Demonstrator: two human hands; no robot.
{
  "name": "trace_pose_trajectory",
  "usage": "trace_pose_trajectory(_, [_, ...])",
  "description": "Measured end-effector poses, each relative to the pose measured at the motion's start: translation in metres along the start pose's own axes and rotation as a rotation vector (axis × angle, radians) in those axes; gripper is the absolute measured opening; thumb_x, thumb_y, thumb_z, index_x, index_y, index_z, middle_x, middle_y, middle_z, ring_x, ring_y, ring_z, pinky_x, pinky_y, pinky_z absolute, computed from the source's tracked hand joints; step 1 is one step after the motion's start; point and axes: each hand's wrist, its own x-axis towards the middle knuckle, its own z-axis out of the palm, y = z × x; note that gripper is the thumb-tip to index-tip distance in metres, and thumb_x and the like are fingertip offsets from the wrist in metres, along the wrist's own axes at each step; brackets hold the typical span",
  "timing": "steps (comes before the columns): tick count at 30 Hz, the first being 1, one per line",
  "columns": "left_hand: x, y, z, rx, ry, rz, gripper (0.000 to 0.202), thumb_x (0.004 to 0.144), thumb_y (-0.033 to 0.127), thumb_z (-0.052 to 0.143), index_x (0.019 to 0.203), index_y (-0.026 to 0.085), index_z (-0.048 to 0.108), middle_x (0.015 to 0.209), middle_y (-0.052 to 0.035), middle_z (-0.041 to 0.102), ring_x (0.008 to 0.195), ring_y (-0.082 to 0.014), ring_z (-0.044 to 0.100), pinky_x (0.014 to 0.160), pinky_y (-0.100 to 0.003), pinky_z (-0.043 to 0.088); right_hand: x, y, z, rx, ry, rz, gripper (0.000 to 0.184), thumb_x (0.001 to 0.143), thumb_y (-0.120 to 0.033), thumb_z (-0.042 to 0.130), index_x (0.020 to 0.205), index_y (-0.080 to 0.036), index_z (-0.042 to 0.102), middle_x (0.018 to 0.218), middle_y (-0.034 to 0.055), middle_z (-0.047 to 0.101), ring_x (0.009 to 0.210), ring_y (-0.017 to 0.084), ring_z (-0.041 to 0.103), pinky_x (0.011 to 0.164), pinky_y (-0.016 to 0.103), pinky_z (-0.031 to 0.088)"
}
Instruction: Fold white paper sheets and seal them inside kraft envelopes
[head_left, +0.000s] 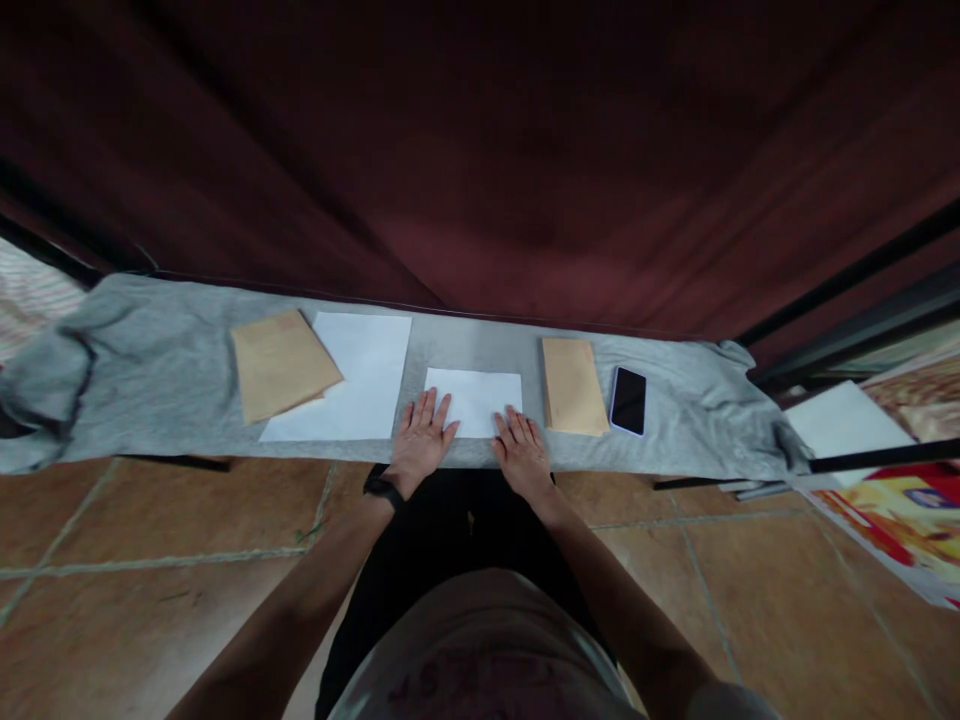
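Both hands are spread flat, palms down, gripping nothing. The left hand (421,437) bears on the near left corner of the small white sheet (480,392); the right hand (523,452) covers its near right corner. The sheet lies about mid-length on a long, narrow, grey cloth-covered surface (487,342).

Edges: the sheet's far side is free of the fingers, with a strip of cloth between it and the surface's back edge. Its near side lies close to the front edge, where dark trousers (450,520) stand. Side room is tight: a slim gap on the left to the large white sheet (367,372), a slimmer one on the right to the brown paper stack (574,385). Toward both ends the cloth is rumpled.

Surroundings: brown papers (285,368) lie askew over the left part of the large sheet. A phone (628,402), face up, lies just beside the stack on its right. Behind the surface a dark red hanging (480,220) bounds any reach forward. Black bars (862,270) slant at the right end, above a printed carton (900,520). Light is dim; whether the small sheet is folded or single, I cannot say
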Motion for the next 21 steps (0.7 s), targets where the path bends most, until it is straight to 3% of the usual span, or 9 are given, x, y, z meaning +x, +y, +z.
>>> trace_pose_trajectory(8, [-0.001, 0.007, -0.002, -0.015, -0.002, -0.033, 0.064, 0.103, 0.043, 0.033, 0.159, 0.014, 0.031, 0.166, -0.0138, 0.025, 0.156, -0.029, 0.018, 0.127, -0.054, 0.014, -0.004, 0.005, 0.001, -0.006, 0.002, 0.016, 0.054, 0.105, -0.038, 0.043, 0.156, -0.019, 0.039, 0.163, 0.0128, 0.036, 0.148, 0.029, 0.038, 0.121, 0.05, 0.03])
trace_pose_trajectory(14, [0.009, 0.036, -0.005, -0.066, -0.063, 0.148, 0.06, 0.104, 0.037, 0.024, 0.159, 0.014, 0.031, 0.165, -0.0081, 0.03, 0.156, -0.0217, 0.02, 0.128, -0.043, 0.017, -0.003, 0.003, -0.002, -0.013, -0.012, 0.021, 0.055, 0.105, -0.039, 0.043, 0.156, -0.019, 0.039, 0.163, 0.0125, 0.035, 0.148, 0.029, 0.038, 0.121, 0.05, 0.03])
trace_pose_trajectory(21, [0.036, 0.045, 0.005, -0.064, -0.126, 0.161, 0.061, 0.104, 0.041, 0.024, 0.158, 0.014, 0.033, 0.164, -0.0092, 0.033, 0.157, -0.0251, 0.016, 0.128, -0.048, 0.014, -0.003, 0.003, -0.003, -0.018, -0.026, 0.03, 0.055, 0.105, -0.039, 0.044, 0.156, -0.02, 0.038, 0.163, 0.0117, 0.035, 0.148, 0.029, 0.038, 0.121, 0.05, 0.029])
